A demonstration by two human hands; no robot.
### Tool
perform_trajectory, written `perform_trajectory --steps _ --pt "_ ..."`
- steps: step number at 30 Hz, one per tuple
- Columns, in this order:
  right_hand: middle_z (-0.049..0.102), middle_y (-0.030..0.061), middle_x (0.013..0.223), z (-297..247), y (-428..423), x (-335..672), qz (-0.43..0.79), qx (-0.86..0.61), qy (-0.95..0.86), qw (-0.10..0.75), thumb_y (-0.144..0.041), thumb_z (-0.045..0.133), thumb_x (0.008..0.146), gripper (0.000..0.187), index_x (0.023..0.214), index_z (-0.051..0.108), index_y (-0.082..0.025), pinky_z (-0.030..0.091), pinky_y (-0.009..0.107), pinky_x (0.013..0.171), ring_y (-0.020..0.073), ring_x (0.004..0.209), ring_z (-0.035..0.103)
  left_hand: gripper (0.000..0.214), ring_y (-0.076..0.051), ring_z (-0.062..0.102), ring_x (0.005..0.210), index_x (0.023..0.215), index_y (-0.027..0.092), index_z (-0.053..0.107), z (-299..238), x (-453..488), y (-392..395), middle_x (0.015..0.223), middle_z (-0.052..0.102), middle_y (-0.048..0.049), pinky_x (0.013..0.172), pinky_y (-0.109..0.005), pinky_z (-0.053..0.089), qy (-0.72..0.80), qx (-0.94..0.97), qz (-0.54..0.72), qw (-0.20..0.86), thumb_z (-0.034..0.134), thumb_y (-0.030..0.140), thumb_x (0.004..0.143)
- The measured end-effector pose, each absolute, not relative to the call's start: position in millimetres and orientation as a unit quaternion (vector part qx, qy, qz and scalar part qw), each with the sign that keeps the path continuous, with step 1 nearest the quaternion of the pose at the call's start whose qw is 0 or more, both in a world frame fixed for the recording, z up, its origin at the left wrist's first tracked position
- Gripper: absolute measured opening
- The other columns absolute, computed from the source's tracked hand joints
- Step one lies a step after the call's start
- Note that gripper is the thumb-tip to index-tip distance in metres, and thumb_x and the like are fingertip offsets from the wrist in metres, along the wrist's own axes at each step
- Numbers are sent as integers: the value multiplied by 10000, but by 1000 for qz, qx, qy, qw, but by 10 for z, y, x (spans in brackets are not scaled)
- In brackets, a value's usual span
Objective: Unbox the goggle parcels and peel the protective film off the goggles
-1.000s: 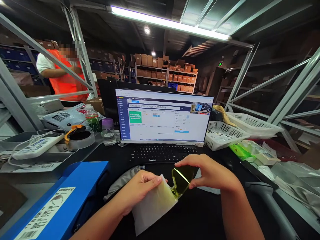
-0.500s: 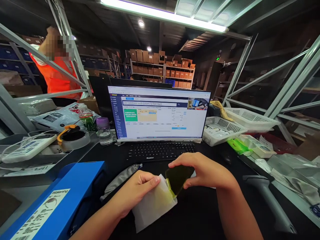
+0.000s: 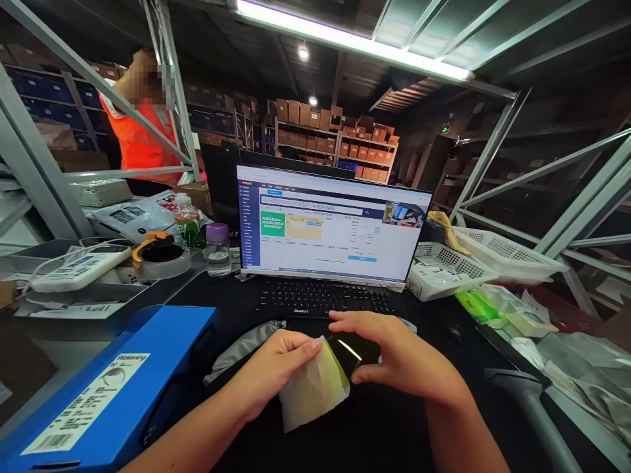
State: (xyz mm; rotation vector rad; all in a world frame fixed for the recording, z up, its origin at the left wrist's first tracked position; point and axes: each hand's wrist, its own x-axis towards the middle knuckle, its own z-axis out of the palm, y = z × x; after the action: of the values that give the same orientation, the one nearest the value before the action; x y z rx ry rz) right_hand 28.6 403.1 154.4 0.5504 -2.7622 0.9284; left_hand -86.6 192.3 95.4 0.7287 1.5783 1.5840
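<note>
My left hand [image 3: 276, 368] pinches the open edge of a white paper sleeve [image 3: 308, 391] low over the black desk [image 3: 374, 420]. A yellow-green lens piece [image 3: 351, 351] sits partly inside the sleeve, and my right hand [image 3: 394, 355] is closed around its outer end. Most of the lens is hidden inside the sleeve and under my fingers. Both hands are just in front of the black keyboard [image 3: 325, 299] and the lit monitor [image 3: 330, 226].
A blue box [image 3: 108, 387] lies at the near left. A tape dispenser [image 3: 160, 253], bottles [image 3: 217, 249] and a white handset [image 3: 79, 269] stand at left; white baskets [image 3: 444, 269] and green packets [image 3: 476, 305] at right. A grey scanner handle [image 3: 527, 394] lies near right. A person in an orange vest [image 3: 140, 141] stands behind the left rack.
My right hand has pushed the yellow-green lens further into the white sleeve, so less of it shows. The person in orange has shifted behind the rack.
</note>
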Motion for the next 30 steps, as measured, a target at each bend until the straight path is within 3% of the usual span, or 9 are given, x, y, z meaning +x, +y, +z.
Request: perform_trajectory --steps 5,8,12,15,20,25,28,30 --pt "277 60 1640 1479 4076 268 447 171 -877 54 -365 875 727 993 1547 315 -351 337 440 1199 283 1477 325 534 -146 540 626 817 127 780 988 -882 1897 695 699 -49 591 -243 358 622 252 664 330 683 651 790" --pt "293 67 1634 1424 4061 239 479 129 -865 68 -431 823 785 982 1572 246 -323 315 435 1212 260 1481 322 517 -126 485 595 798 127 775 1026 -868 1887 659 663 -30 561 -233 325 626 229 678 309 708 639 769" --pt "282 78 1637 1425 4022 207 405 32 -901 152 -529 756 823 945 1575 250 -262 251 462 1236 261 1503 265 506 -169 545 668 863 130 777 1072 -838 1892 710 690 -51 610 -249 383 618 217 694 299 701 623 779" --pt "309 105 1623 1448 3967 191 389 18 -912 127 -542 739 832 987 1590 192 -224 268 461 1224 261 1490 301 489 -176 552 667 863 129 772 1079 -833 1904 709 693 -54 601 -249 389 614 196 711 283 718 604 766" --pt "468 98 1535 1445 3753 195 418 90 -903 47 -487 794 794 1053 1597 151 -265 331 447 1185 261 1419 432 509 -144 506 610 859 123 774 1069 -836 1911 682 673 -43 557 -234 369 626 194 716 241 715 617 753" --pt "421 78 1566 1416 3661 227 429 105 -897 21 -431 791 809 1045 1599 119 -304 316 413 1192 235 1446 392 526 -140 490 593 849 122 781 1064 -856 1885 659 654 -39 527 -231 361 652 213 702 189 688 633 764" --pt "367 70 1601 1358 3680 182 435 74 -896 56 -417 776 824 978 1587 172 -321 320 418 1185 237 1446 387 465 -185 571 704 903 156 788 1033 -900 1869 791 702 -57 602 -259 433 661 209 708 133 683 596 793" --pt "389 75 1587 1298 3667 109 453 58 -886 84 -406 767 826 914 1567 239 -320 422 399 1101 245 1378 467 388 -230 624 886 918 189 795 1006 -908 1867 976 717 -79 750 -303 484 663 245 702 81 651 543 848"
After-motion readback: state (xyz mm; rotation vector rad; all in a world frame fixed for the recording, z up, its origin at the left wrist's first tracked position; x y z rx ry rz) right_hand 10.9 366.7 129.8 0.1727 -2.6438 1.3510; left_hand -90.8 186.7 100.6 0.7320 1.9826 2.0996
